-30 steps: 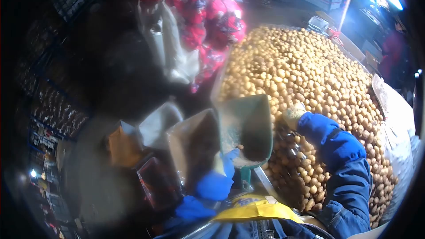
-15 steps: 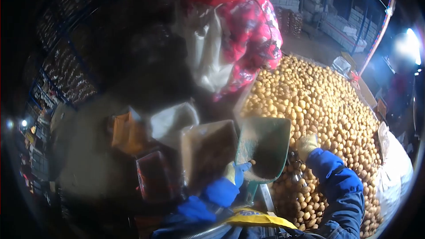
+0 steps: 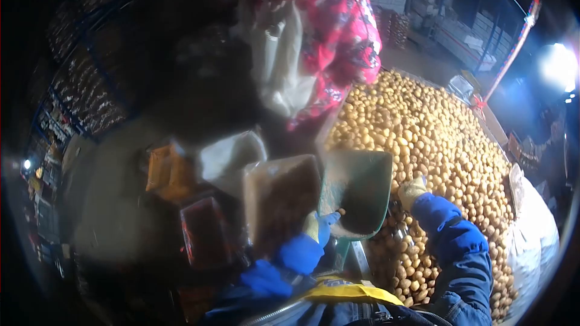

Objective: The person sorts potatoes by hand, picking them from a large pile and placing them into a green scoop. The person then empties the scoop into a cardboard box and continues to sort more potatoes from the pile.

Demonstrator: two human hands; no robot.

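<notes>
A green scoop [image 3: 356, 190] lies tilted at the near edge of a big heap of potatoes [image 3: 435, 139], with one potato [image 3: 342, 211] inside it. My left hand [image 3: 318, 228], gloved under a blue sleeve, grips the scoop's lower left rim, right beside the open mouth of a tan sack [image 3: 281, 199]. My right hand [image 3: 412, 189], in a pale glove, rests on the potatoes just right of the scoop. Its fingers are hidden, so I cannot tell whether they hold a potato.
A person in a red patterned jacket [image 3: 338, 42] stands behind the sack at the heap's left edge. Orange [image 3: 163, 172] and white [image 3: 229, 154] bags lie to the left. A white sack [image 3: 534, 235] borders the heap on the right. Stacked crates line the dark left side.
The view has shifted between frames. My right hand has stayed on the potatoes by the scoop's right edge. My left hand keeps its grip at the scoop's rim.
</notes>
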